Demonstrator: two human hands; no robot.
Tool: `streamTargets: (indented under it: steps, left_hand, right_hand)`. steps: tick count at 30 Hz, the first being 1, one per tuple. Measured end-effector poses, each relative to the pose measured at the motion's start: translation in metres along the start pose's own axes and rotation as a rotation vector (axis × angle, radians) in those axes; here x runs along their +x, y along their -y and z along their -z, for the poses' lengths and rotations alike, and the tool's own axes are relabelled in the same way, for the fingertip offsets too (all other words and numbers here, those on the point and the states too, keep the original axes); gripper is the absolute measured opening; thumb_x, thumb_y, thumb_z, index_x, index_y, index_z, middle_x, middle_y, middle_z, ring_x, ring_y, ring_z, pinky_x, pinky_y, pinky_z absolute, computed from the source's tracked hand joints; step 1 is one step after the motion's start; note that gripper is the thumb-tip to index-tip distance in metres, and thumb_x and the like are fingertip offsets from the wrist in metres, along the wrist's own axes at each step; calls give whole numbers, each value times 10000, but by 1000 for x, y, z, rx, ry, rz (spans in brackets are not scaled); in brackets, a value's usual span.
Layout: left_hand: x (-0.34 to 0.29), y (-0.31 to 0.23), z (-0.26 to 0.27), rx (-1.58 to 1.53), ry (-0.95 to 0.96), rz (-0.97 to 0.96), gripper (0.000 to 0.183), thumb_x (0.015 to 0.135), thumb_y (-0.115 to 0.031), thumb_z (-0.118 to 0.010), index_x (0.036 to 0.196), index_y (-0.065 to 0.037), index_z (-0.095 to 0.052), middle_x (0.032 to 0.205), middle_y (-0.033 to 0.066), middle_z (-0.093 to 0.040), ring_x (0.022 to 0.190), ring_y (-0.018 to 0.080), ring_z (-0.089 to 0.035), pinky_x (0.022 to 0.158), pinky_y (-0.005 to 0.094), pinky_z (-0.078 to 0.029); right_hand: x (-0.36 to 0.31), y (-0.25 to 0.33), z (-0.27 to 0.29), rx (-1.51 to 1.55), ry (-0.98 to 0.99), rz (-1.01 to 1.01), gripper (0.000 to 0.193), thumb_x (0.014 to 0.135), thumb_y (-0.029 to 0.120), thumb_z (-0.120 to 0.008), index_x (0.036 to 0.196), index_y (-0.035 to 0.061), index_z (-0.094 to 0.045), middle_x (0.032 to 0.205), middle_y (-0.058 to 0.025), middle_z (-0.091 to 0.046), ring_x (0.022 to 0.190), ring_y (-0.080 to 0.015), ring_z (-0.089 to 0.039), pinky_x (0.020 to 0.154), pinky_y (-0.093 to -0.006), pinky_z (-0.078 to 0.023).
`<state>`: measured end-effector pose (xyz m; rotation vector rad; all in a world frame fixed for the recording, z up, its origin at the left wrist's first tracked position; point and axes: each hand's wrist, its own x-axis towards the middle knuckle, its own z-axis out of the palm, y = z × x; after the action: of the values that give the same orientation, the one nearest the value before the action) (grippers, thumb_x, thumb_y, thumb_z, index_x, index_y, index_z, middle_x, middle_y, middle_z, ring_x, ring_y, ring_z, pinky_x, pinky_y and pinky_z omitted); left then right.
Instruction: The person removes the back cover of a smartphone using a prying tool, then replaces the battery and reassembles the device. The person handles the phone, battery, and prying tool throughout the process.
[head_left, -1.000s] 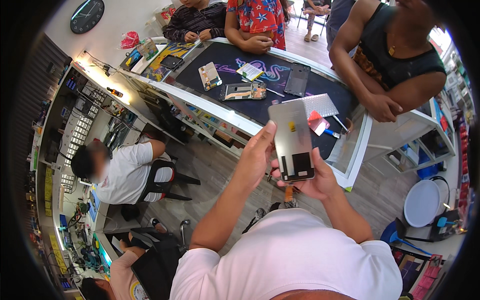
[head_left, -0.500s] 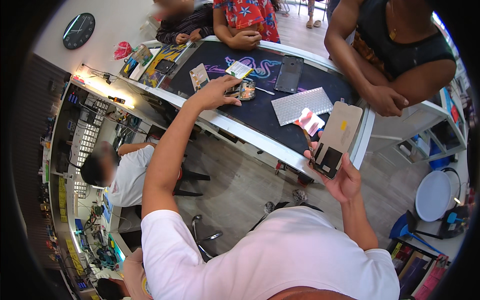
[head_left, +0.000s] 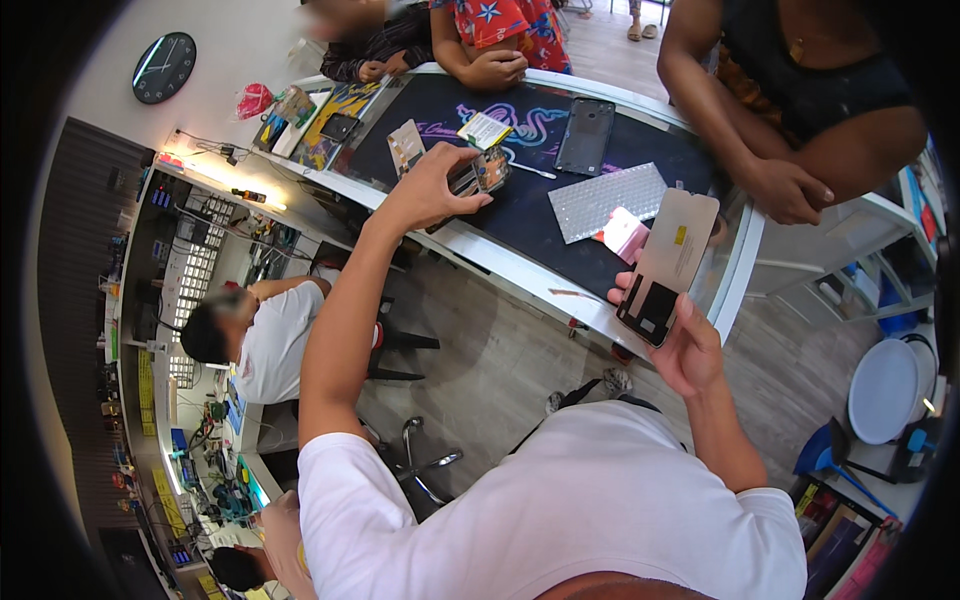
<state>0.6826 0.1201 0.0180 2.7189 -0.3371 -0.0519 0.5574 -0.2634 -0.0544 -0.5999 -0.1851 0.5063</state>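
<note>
My left hand is closed on an opened phone body with bare circuitry showing, thumb and fingers on its edges, over the near side of the dark mat. In my right hand rests a phone screen panel, its grey back facing up, with a black patch at the lower end and a small yellow label. The fingers curl round that lower end. Against the counter's front rim shows a thin brownish strip. Left of the opened phone lies a flat beige and orange piece; behind it is a yellow-edged battery.
On the dark mat lie a black phone back cover, bubble wrap, a shiny pinkish sheet and a white stick tool. People lean on the counter's far side. A seated person and a wheeled chair are at left.
The opened phone has been tilted up in my left hand. The brownish strip has gone from beside my right hand to the counter's front rim. The view has shifted slightly.
</note>
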Motion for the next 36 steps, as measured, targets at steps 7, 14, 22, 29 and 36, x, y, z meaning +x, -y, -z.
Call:
streamTargets:
  steps: [7,14,22,29,36]
  left_hand:
    - [-81,-41,-10,-1177,-228,187,688,888,-378,-775,1426,-19,-541,1191,59,-611,1094,151,-610,965,342,-523]
    - [-150,-89,-35,-1566,-464,74,855,901,-580,-655,1503,-15,-432,1272,126,-612,1121,252,-651,979,500,-565]
    - [-200,-92,-54,-1586,-668,75,932,887,-624,-654,1529,-7,-380,1339,151,-583,1156,289,-633,1015,557,-534]
    - [-221,-88,-62,-1493,-683,93,987,819,-600,-732,1528,-7,-385,1394,166,-560,1192,315,-626,1066,516,-507]
    - [-242,-89,-76,-1432,-701,141,987,788,-559,-765,1524,-15,-396,1422,171,-540,1252,328,-601,1103,464,-475]
  right_hand:
    - [25,-6,-41,-87,12,18,740,1022,405,-599,1563,-7,-309,1436,-181,-554,1343,-272,-558,1151,-398,-418]
    - [38,-41,-65,-317,54,-95,789,941,372,-749,1543,14,-384,1401,-123,-571,1300,-215,-563,1144,-366,-386]
    - [15,-61,-72,-491,89,-173,823,915,284,-788,1566,6,-369,1413,-142,-567,1290,-232,-568,1119,-382,-442]
    - [14,-59,-79,-632,174,-173,839,899,279,-808,1567,5,-383,1416,-156,-575,1266,-220,-581,1103,-367,-454]
    - [29,-65,-97,-756,203,-102,818,880,297,-829,1547,29,-438,1390,-153,-603,1209,-196,-604,1097,-349,-452]
